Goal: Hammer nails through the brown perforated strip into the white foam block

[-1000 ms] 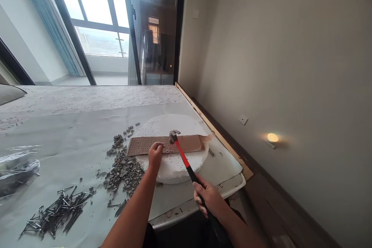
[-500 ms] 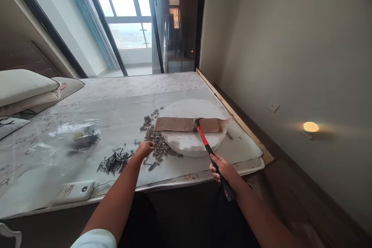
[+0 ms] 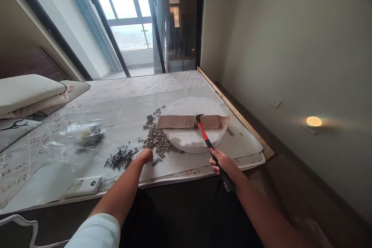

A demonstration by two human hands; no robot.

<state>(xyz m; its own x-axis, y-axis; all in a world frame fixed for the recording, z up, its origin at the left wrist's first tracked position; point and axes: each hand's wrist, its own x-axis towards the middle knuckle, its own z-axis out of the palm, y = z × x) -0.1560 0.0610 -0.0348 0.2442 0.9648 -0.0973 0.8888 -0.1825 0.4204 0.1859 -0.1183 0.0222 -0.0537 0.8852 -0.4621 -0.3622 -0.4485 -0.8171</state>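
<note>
My right hand (image 3: 222, 166) is closed round the red-and-black handle of a hammer (image 3: 207, 138), whose steel head rests on a brown perforated strip (image 3: 180, 122). The strip lies across a round white foam slab (image 3: 194, 139). My left hand (image 3: 144, 156) reaches down beside a heap of dark nails (image 3: 120, 159), with its fingers curled and their tips hidden. A mound of small grey bits (image 3: 157, 143) lies between the nails and the foam.
Everything sits on a sheet-covered surface (image 3: 122, 100) with a wooden edge (image 3: 235, 114) on the right. A clear plastic bag (image 3: 84, 133) and a white device (image 3: 84, 185) lie at the left, pillows (image 3: 26, 93) further back. A wall lamp (image 3: 314, 121) glows on the right.
My left hand left the brown strip and dropped back to the nail heap. The hammer head stayed on the strip. The view swung left and pulled back.
</note>
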